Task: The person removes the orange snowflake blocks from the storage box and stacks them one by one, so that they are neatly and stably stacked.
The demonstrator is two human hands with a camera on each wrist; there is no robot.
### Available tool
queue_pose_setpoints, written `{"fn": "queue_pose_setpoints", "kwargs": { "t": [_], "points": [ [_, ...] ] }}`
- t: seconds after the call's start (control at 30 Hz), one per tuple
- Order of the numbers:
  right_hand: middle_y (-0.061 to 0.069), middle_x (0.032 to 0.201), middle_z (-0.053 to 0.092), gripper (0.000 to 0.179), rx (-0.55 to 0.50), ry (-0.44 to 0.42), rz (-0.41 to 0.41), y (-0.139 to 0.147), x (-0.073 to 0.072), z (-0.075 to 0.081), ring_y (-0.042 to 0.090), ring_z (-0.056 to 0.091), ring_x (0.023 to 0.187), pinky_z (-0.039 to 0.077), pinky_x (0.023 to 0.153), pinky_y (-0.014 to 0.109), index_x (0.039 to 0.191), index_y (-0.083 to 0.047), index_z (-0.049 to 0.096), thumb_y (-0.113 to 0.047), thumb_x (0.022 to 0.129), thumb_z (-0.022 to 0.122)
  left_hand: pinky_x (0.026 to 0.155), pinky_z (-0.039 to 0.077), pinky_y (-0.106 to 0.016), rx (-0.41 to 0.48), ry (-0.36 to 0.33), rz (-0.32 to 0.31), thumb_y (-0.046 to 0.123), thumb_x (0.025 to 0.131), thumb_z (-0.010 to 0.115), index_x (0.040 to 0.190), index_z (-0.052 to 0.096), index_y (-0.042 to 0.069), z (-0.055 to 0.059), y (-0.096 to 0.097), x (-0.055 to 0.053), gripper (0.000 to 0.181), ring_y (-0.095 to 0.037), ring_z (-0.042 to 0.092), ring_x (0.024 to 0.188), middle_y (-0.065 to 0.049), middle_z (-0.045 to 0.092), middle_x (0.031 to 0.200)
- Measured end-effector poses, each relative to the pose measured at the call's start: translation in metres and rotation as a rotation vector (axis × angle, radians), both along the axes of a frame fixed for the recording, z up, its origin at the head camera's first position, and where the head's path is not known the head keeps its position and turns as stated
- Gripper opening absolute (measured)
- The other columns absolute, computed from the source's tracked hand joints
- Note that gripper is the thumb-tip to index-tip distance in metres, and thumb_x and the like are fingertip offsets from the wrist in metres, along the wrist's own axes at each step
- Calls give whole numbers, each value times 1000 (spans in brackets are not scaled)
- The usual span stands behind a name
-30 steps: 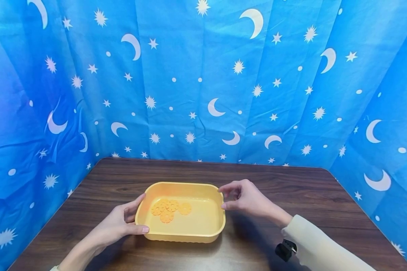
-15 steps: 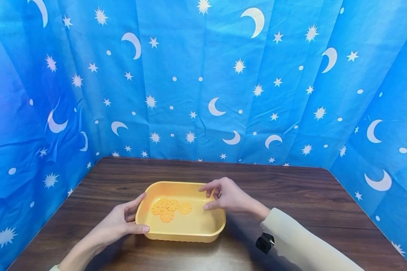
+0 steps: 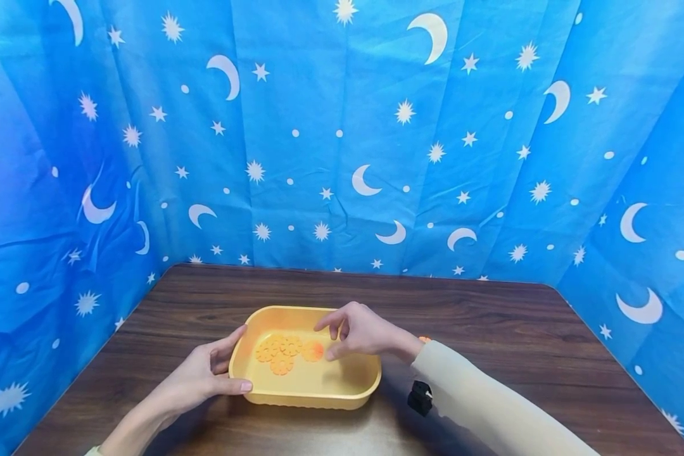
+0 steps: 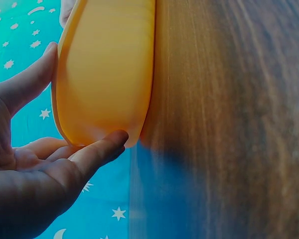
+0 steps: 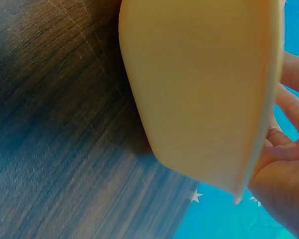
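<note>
A yellow plastic tray (image 3: 304, 400) sits on the table with several orange interlocking notched discs (image 3: 281, 363) lying inside, grouped toward its left half. My left hand (image 3: 205, 372) grips the tray's left end, thumb on the front corner and fingers at the back; the left wrist view shows the thumb against the tray wall (image 4: 107, 64). Over the tray my right hand (image 3: 359, 330) hovers, thumb and index finger apart, the thumb close to the rightmost disc (image 3: 311, 350). Nothing shows between those fingers. In the right wrist view, the tray's wall (image 5: 199, 89) hides the fingertips.
Another orange piece (image 3: 425, 339) shows partly behind the right wrist, on the table. The dark wood table (image 3: 490, 316) extends around the tray. Blue cloth with moons and stars (image 3: 342, 158) hangs at the back and sides. A black strap-like item (image 3: 420, 398) is on the right sleeve.
My right hand has moved left from the tray's right rim to above its inside, near the rightmost disc. The left hand and tray have stayed put. An orange piece now shows behind the right wrist.
</note>
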State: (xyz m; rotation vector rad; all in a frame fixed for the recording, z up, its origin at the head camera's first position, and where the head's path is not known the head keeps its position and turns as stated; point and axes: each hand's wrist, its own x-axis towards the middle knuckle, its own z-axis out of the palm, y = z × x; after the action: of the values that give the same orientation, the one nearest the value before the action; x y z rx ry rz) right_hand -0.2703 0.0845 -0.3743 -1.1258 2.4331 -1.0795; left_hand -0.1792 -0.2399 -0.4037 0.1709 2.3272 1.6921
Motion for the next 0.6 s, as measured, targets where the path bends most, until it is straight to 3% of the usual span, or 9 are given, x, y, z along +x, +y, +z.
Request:
{"fn": "queue_pose_setpoints", "kwargs": {
  "t": [0.3, 0.6],
  "points": [
    [-2, 76, 65, 43, 44, 1, 40, -12, -7, -9, 12, 54, 61, 38, 52, 21, 121, 2, 77, -4, 81, 91, 98, 57, -45, 9, 4, 1, 14, 85, 91, 167, 22, 1, 1, 1, 2, 108, -46, 55, 136, -31, 36, 163],
    [-1, 69, 65, 46, 85, -8, 0, -21, -11, -18, 7, 51, 56, 36, 51, 21, 121, -2, 78, -5, 78, 94, 98, 57, -46, -7, 4, 6, 15, 85, 91, 167, 22, 1, 0, 0, 1, 107, -47, 54, 137, -31, 34, 163]
  ]
}}
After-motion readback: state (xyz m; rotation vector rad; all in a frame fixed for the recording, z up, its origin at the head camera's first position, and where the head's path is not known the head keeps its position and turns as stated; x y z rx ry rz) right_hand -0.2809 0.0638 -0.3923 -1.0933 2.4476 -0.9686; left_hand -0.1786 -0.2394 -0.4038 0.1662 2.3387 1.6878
